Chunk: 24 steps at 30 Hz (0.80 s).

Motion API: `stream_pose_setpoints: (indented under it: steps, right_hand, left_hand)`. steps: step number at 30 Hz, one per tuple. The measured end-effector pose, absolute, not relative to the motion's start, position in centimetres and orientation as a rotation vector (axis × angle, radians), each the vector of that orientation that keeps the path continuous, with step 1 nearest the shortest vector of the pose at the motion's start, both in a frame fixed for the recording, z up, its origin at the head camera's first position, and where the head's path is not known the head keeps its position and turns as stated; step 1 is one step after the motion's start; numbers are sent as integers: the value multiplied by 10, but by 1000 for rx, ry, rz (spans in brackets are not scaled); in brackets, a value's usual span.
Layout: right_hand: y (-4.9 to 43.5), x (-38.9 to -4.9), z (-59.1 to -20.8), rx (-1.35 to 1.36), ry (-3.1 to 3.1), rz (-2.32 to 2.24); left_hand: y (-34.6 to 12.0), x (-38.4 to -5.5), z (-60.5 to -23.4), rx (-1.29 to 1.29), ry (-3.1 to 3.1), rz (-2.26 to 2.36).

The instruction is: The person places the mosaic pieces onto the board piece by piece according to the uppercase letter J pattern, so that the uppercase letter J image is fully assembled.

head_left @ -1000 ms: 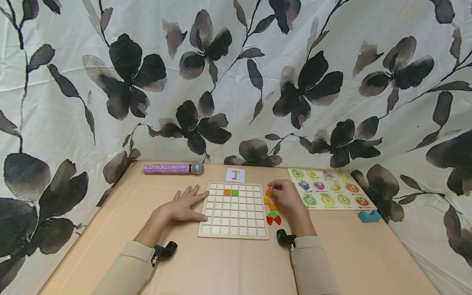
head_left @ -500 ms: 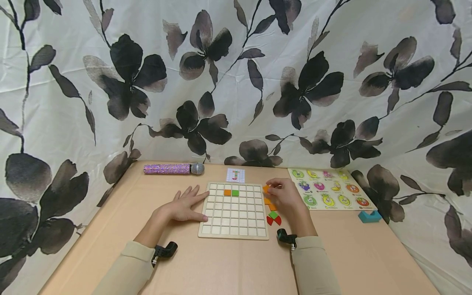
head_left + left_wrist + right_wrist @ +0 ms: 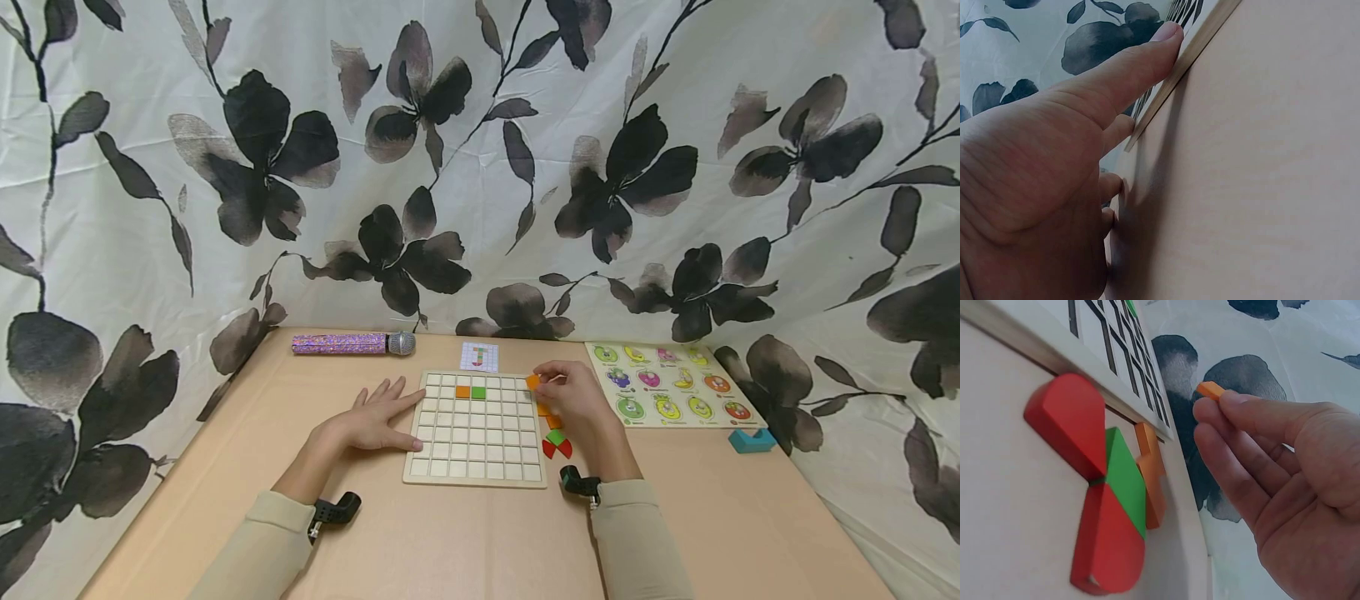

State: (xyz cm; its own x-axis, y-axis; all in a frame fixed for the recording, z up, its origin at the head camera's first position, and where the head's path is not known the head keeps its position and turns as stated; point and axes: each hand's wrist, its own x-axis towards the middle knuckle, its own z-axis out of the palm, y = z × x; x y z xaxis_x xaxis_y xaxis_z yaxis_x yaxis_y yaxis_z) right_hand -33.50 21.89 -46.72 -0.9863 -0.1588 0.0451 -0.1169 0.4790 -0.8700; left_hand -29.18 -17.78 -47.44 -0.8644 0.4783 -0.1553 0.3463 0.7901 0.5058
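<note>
A floral cloth (image 3: pixel 502 175) hangs behind the wooden table (image 3: pixel 420 542), on which the white grid board (image 3: pixel 470 444) lies flat between the hands, within reach of both. Right of it lies a fruit sheet (image 3: pixel 651 390). The left hand (image 3: pixel 375 418) rests at the board's left edge, fingers spread, thumb and forefinger touching the rim — probably to keep it from sliding. A glitter microphone (image 3: pixel 352 343) lies to the far left, a small patterned card (image 3: pixel 479 357) just beyond the board, perhaps for easy viewing, and a teal block (image 3: pixel 752 441) near the sheet's lower corner. Close along the board's right side, seemingly for short reaches, lie two red pieces (image 3: pixel 1110 540), a green piece (image 3: pixel 1124 475) and loose orange pieces (image 3: pixel 1154 487); an orange square (image 3: pixel 462 392) and a green square (image 3: pixel 478 392) sit side by side on the grid. The right hand (image 3: pixel 576 398) pinches one orange tile (image 3: pixel 1210 390) between thumb and fingers — it juts beyond the tips, near the board's far right corner, probably leaving its outer end unobstructed.
</note>
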Motion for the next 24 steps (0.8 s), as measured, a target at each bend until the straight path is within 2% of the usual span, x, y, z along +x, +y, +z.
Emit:
stream_pose_setpoints:
  steps: [24]
  right_hand:
    - [190, -335, -471, -426, 2712, -1606]
  left_hand:
    - [-177, -292, -476, 650, 2715, 698]
